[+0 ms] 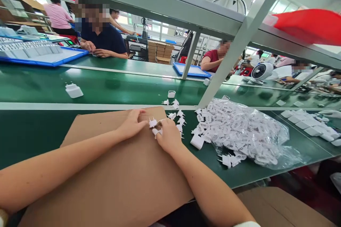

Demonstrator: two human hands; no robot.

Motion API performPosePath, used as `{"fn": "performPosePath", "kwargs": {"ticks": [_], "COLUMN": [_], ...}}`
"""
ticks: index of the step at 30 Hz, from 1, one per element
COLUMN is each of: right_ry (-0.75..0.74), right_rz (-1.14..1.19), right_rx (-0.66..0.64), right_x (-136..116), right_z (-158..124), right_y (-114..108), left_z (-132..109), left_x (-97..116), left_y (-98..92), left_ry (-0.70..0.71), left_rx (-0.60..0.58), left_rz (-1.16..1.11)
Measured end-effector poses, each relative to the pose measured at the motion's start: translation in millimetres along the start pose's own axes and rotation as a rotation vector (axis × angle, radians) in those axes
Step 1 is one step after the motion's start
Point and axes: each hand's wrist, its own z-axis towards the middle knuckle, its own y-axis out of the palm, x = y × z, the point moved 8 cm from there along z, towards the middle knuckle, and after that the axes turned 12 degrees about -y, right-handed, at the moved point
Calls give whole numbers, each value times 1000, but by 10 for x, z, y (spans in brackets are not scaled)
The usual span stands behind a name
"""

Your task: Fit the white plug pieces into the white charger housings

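Note:
Both my hands rest on a brown cardboard sheet [112,170] laid over the green bench. My left hand [131,123] pinches a small white plug part [152,122] with two pins. My right hand [167,135] is curled around another small white plug part [156,132], touching the first one. Several loose white plug parts [177,117] lie just beyond my fingers. A clear plastic bag [247,131] full of the same white parts lies to the right.
A green conveyor belt [112,87] runs behind, carrying a white charger body [74,90]. Blue trays [39,55] sit beyond it, where other people work. A slanted metal frame post [234,53] rises on the right. More white pieces [309,124] and a desk fan [261,72] lie far right.

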Motion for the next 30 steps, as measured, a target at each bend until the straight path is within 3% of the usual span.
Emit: {"fn": "performPosePath", "kwargs": {"ticks": [4,9,15,18,20,25,30], "right_ry": [-160,-232,-235,-239,-242,-255,-300], "right_rz": [-50,-29,-44,-60,-66,-87,-119], "right_rx": [24,-104,-106,-106,-104,-92,-124], "right_x": [-211,-223,-228,-249,-250,-232,-246], "right_z": [4,-4,9,26,41,80,93], "right_y": [85,269,222,224,234,268,277], "left_z": [587,1174,1197,1198,1301,1623,1550], "left_x": [289,698,1001,1066,1058,908,939], "left_y": [163,539,991,1078,1041,889,1156], "left_ry": [-65,-70,-30,-25,-38,-101,-56], "left_rx": [-38,-158,-408,-494,-447,-117,-188], "left_rz": [-92,-195,-295,-325,-349,-315,-212]}}
